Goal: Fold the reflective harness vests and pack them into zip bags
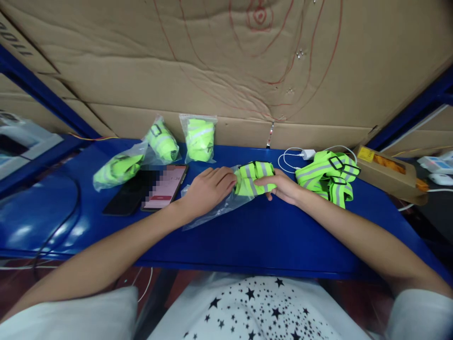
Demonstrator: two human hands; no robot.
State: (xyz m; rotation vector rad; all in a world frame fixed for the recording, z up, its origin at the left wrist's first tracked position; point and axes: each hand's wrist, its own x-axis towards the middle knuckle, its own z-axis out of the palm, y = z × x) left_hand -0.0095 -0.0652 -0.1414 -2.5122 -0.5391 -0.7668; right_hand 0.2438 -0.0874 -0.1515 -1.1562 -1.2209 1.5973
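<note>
- White star-print shirt (255, 307), before the glossy blue desk (233, 250).
- Right grip (285, 185): closed on folded reflective straps (253, 179), mid-desk.
- Left grip (210, 189): curled over clear bag (219, 211), closure hidden.
- Behind: cardboard wall (123, 71), red rings (260, 16).

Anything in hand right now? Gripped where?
Right hand: folded neon strap bundle, gripped at its right end. Left hand: at the bundle's left end, over the clear bag; its exact hold can't be told.

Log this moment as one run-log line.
left hand: on bag | right hand: holding folded strap | right side: loose straps | left side: three bagged straps
</note>
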